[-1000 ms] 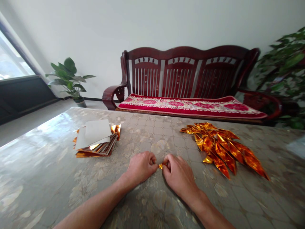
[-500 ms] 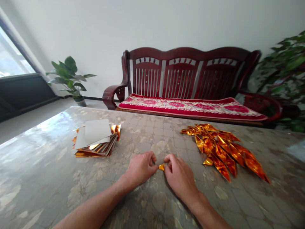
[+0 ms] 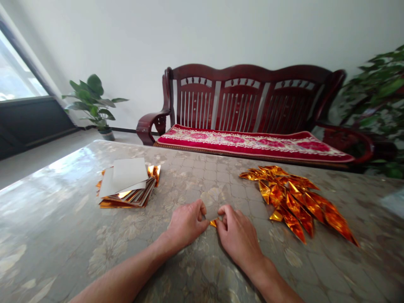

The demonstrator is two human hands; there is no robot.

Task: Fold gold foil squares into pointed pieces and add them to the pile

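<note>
Between my two hands a small piece of gold foil paper (image 3: 213, 223) shows, folded to a point; the rest of it is hidden by my fingers. My left hand (image 3: 187, 221) is closed, its thumb and fingers pinching the paper's left end. From the other side my right hand (image 3: 239, 230) pinches the right end, fingers curled. Both hands rest low over the table. Off to the right lies a pile of folded gold foil pieces (image 3: 293, 198), pointed at their ends. At the left sits a stack of square foil paper sheets (image 3: 128, 179), some with the pale side up.
The table (image 3: 195, 172) has a glossy, flower-patterned cover. Behind it stands a dark red wooden bench (image 3: 241, 105) with a floral seat cover (image 3: 252, 141). Potted plants (image 3: 93, 103) stand at the left and right. Something clear, like plastic (image 3: 393, 200), lies at the right edge.
My hands hold nearly the same pose over the foil paper. The visible bit of gold between them looks slightly smaller and differently angled. The view has shifted very slightly.
</note>
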